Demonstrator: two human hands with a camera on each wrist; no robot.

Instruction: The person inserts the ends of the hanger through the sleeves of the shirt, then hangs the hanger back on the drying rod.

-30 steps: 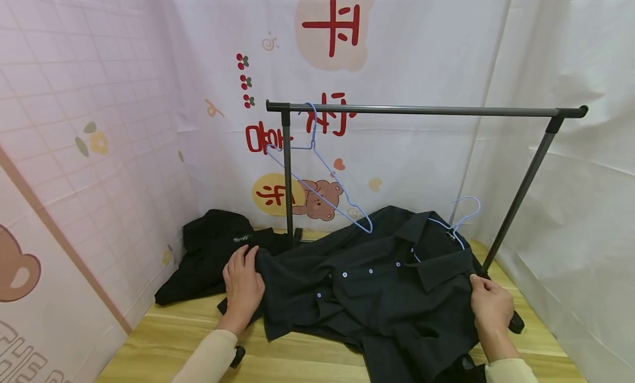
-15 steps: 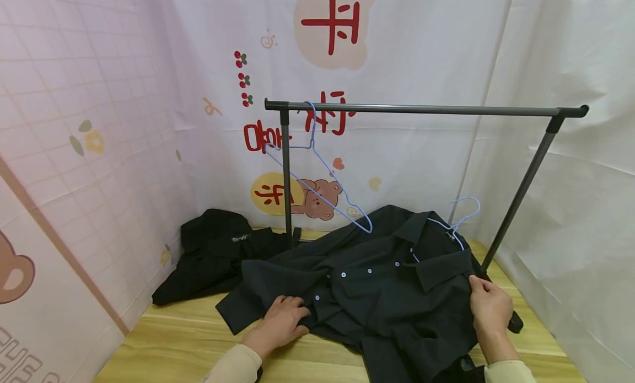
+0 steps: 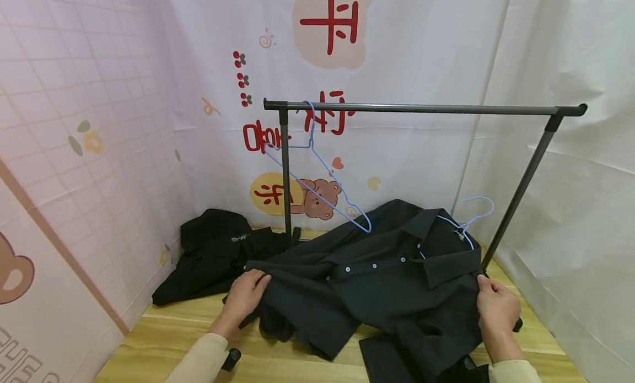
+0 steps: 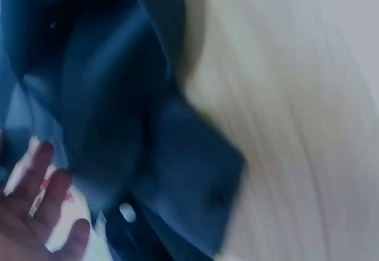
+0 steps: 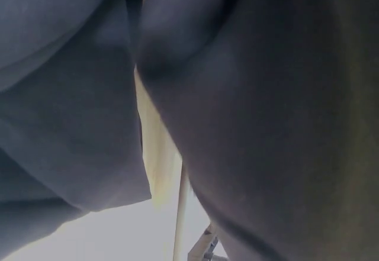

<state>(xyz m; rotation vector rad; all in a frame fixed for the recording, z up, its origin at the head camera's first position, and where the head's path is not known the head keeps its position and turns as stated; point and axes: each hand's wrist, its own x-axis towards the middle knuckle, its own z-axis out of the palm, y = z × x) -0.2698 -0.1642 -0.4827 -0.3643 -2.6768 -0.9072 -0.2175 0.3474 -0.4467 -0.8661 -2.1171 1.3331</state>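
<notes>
A black button-up shirt lies spread on the wooden table, with a light-blue wire hanger inside its collar. My right hand pinches the shirt near the collar at the right shoulder. In the head view, my left hand holds the edge of the front panel, which drapes down to the right. Fingers of the left hand look spread beside blurred cloth in the left wrist view; its thumb is hidden. Dark shirt fabric fills most of the right wrist view, where the right hand does not show.
A dark clothes rack stands over the table, and a second blue hanger hangs from its left end. Behind the left hand lies another black garment, bunched up. Printed cloth backdrops enclose the back and sides.
My left hand goes from the sleeve to the lower front edge, then back up and left, lifting the front panel. My right hand, the collar and its hanger shift slightly right.
</notes>
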